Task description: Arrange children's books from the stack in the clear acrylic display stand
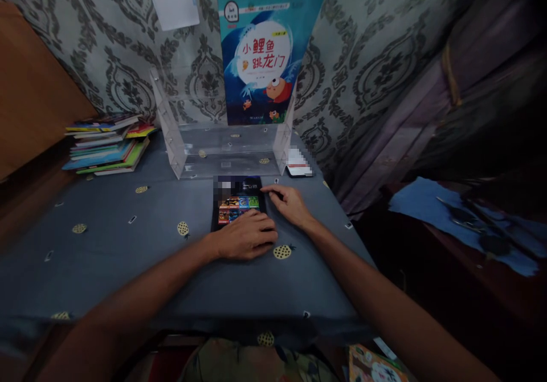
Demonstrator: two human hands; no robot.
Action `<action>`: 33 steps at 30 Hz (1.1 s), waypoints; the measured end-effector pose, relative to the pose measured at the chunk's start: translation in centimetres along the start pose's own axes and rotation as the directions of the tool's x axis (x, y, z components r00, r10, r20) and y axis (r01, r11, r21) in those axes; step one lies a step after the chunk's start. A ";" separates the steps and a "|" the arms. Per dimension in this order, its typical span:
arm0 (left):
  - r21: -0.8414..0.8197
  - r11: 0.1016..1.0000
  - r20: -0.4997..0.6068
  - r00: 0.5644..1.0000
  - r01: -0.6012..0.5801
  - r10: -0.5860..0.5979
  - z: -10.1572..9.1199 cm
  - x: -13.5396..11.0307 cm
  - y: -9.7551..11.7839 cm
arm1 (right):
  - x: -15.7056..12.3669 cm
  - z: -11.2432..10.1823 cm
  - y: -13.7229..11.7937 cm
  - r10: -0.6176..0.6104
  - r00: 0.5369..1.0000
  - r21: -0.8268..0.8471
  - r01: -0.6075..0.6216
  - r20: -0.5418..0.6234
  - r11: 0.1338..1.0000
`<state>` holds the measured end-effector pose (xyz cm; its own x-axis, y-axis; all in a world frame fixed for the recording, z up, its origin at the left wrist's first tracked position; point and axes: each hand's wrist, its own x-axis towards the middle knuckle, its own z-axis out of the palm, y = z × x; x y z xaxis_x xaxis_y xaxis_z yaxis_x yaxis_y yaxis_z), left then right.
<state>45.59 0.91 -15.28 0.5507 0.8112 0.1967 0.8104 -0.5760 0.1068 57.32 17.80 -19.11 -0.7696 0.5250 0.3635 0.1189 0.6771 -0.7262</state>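
A flat black book lies on the table in front of me, with rows of small colourful pictures on its face. My left hand rests over its lower right part, palm down and fingers laid out, hiding that corner. At the book's upper right edge is my right hand. Its index finger is stretched out to the edge and the thumb is held below it. I cannot tell whether that fingertip presses the cover or only touches its side.
Behind the book stands a clear acrylic rack holding an upright blue picture book. A stack of thin books sits at the left. Beside the rack's right foot lies a small white item. A blue cloth is at the right.
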 end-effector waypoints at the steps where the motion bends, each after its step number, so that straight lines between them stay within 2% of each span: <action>1: 0.004 1.000 -0.004 1.000 -0.001 0.001 0.0 0.0 0.0 | 0.0 0.0 0.0 -0.001 1.000 -0.002 0.001 0.001 1.000; 14: 0.085 0.996 0.004 1.000 -0.031 0.030 0.2 0.0 0.0 | -0.1 0.1 0.3 -0.007 1.000 -0.029 0.007 -0.008 1.000; 22: 0.114 0.992 -0.036 0.998 -0.047 0.052 0.5 0.0 -0.1 | -0.2 0.2 0.4 0.000 1.000 -0.012 -0.001 -0.017 1.000; 33: 0.202 0.979 -0.089 0.995 -0.015 0.034 1.0 0.4 -0.4 | -0.3 0.0 0.0 -0.073 0.996 0.008 0.073 -0.047 0.997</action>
<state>45.69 1.62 -16.21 0.5580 0.7791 0.2857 0.8255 -0.5564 -0.0948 57.51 17.66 -19.22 -0.7461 0.4977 0.4423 0.0568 0.7095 -0.7024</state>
